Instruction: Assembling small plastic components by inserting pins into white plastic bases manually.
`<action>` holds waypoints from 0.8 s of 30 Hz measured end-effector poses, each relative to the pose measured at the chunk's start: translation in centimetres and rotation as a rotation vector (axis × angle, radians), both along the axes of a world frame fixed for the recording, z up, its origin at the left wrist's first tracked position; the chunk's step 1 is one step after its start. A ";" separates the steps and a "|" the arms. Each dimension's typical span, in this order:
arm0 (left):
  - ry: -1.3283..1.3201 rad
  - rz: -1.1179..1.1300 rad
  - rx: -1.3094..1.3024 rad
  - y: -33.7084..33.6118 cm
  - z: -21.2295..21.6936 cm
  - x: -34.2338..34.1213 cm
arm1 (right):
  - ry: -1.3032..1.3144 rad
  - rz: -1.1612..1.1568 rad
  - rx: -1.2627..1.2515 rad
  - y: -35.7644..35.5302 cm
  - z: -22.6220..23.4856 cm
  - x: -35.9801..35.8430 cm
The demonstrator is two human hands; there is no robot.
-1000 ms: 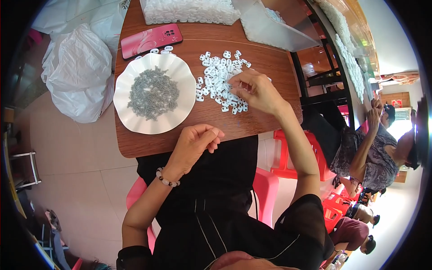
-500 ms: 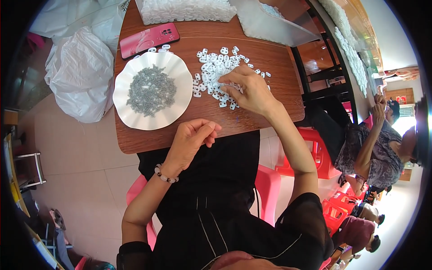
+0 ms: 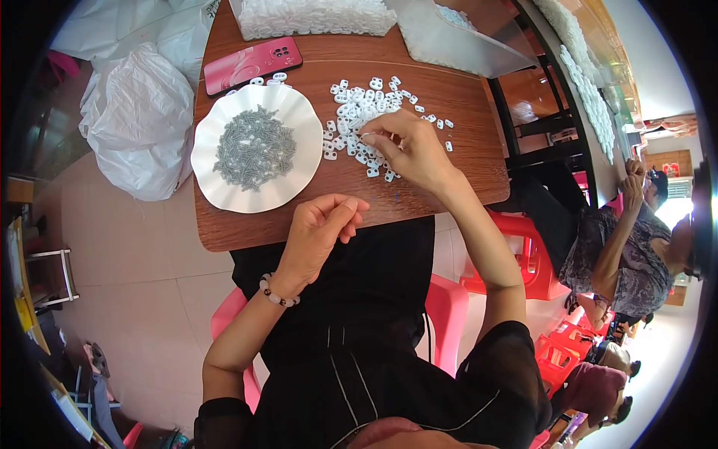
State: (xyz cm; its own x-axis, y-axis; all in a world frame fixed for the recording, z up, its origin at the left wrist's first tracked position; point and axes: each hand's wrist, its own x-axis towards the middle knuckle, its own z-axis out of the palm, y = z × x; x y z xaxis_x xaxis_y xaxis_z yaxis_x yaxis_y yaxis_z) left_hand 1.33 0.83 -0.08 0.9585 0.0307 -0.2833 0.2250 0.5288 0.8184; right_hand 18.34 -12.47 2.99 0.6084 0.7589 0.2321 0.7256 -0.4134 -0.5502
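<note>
At the far edge of the brown wooden tabletop (image 3: 449,97) lies a clear bag of white pieces (image 3: 318,16), and to its right a second clear, flatter plastic bag (image 3: 464,41). A red phone (image 3: 253,63) lies flat near the far left corner, just behind a white scalloped paper plate (image 3: 217,183) that holds a heap of small grey metal parts (image 3: 253,147). On the floor to the left of the tabletop sits a bulging white plastic sack (image 3: 134,123).

A scatter of small white plastic pieces (image 3: 359,101) spreads over the tabletop just right of the plate. The right hand (image 3: 407,146) rests at the near side of this scatter, its fingertips (image 3: 368,137) pinched together on one white piece at the heap's edge. The left hand (image 3: 321,228) hovers at the near edge of the tabletop, below the plate and well apart from the scatter; its fingers are curled together, and whether they hold anything cannot be told. A beaded bracelet (image 3: 278,293) circles its wrist.

At the right, another person (image 3: 621,254) sits on red plastic stools.
</note>
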 end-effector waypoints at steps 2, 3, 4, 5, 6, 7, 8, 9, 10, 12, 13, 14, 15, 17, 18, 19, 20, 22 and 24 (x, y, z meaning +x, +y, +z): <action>-0.002 0.015 0.023 -0.1 0.3 0.0 | 0.168 -0.050 0.071 -0.6 0.2 -1.1; -0.027 0.044 0.054 0.0 0.3 0.0 | 0.153 -0.044 0.143 -0.9 0.0 -1.9; -0.054 0.067 0.081 -0.1 0.3 0.0 | 0.135 -0.044 0.212 -1.5 0.0 -2.9; -0.053 0.063 0.081 -0.3 0.4 0.0 | 0.145 -0.052 0.235 -1.9 0.4 -4.2; -0.041 0.032 0.074 -0.6 0.5 0.0 | 0.036 -0.016 0.233 -2.6 0.5 -5.1; -0.025 0.007 0.069 -0.8 0.5 0.0 | -0.067 0.026 0.232 -3.0 0.3 -5.9; -0.022 0.002 0.071 -1.1 0.2 -0.1 | -0.092 0.003 0.247 -3.4 -0.2 -6.8; -0.014 -0.005 0.075 -1.5 -0.2 -0.2 | -0.095 -0.009 0.266 -3.7 -0.6 -7.7; -0.007 -0.012 0.078 -1.8 -0.5 -0.3 | -0.097 -0.020 0.286 -3.9 -0.9 -8.4; -0.017 -0.022 0.121 -2.1 -0.8 -0.3 | -0.096 -0.045 0.294 -4.5 -1.3 -9.3; -0.028 -0.023 0.161 -2.2 -0.9 -0.3 | -0.080 -0.046 0.299 -4.7 -1.3 -9.5; -0.029 -0.030 0.164 -2.2 -0.9 -0.3 | -0.064 -0.045 0.304 -4.8 -1.4 -9.7; -0.041 -0.019 0.176 -2.2 -0.9 -0.3 | -0.066 -0.050 0.306 -4.9 -1.4 -9.8; -0.055 -0.009 0.191 -2.2 -0.9 -0.3 | -0.098 -0.015 0.313 -4.9 -1.2 -9.8; -0.073 0.002 0.207 -2.2 -0.9 -0.3 | -0.099 -0.017 0.315 -4.9 -1.0 -9.9; -0.091 0.015 0.222 -2.1 -0.8 -0.3 | -0.080 -0.015 0.319 -4.8 -0.9 -10.0; -0.092 0.015 0.224 -2.0 -0.7 -0.3 | -0.060 -0.012 0.322 -4.7 -0.9 -10.0; -0.081 0.028 0.199 -1.7 -0.5 -0.3 | -0.012 -0.010 0.344 -4.6 -0.9 -10.0; -0.069 0.019 0.185 -1.5 -0.2 -0.3 | 0.036 -0.007 0.364 -4.5 -1.0 -9.8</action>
State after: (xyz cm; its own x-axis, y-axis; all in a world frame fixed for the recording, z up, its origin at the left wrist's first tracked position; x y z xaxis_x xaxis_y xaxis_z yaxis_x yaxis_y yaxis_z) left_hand 1.06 -0.62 -0.31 0.9743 0.0942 -0.2045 0.1561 0.3718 0.9151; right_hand 8.52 -16.94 1.94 0.6260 0.6265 0.4645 0.7007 -0.1905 -0.6875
